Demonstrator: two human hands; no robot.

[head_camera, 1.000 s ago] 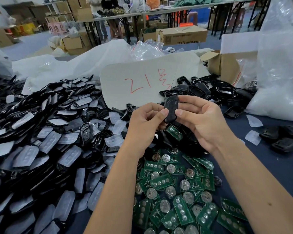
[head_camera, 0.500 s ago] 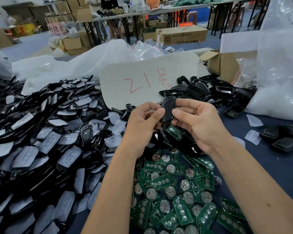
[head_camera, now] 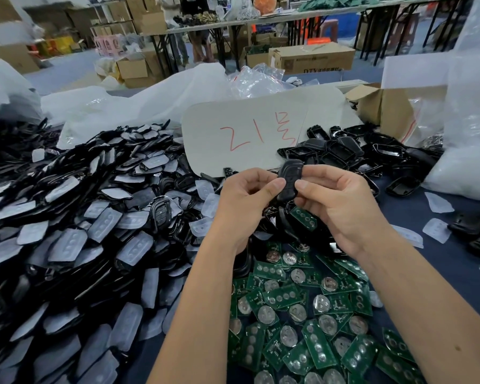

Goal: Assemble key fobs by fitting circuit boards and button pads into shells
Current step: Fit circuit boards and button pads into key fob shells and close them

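Both hands meet just above the middle of the frame, holding one black key fob shell (head_camera: 288,180) upright between them; the left hand (head_camera: 247,200) has its fingers curled and its thumb pressed against the shell's left edge, and the right hand (head_camera: 341,206) pinches the shell from the right, thumb on its front face and fingers curled behind it; the shell hangs clear of the table, above the near edge of a dark heap of parts; directly below the hands, in the lower middle and lower right of the frame, lies a heap of green circuit boards (head_camera: 302,314), many with round silver coin cells showing; the left half of the frame is filled by a large pile of black shells and translucent button pads (head_camera: 75,245) mixed together; a second pile of empty black shells (head_camera: 352,153) sits in the middle right; behind the hands lies a pale card (head_camera: 250,134) marked in red; a few loose pads lie on the dark blue table (head_camera: 455,273) at right
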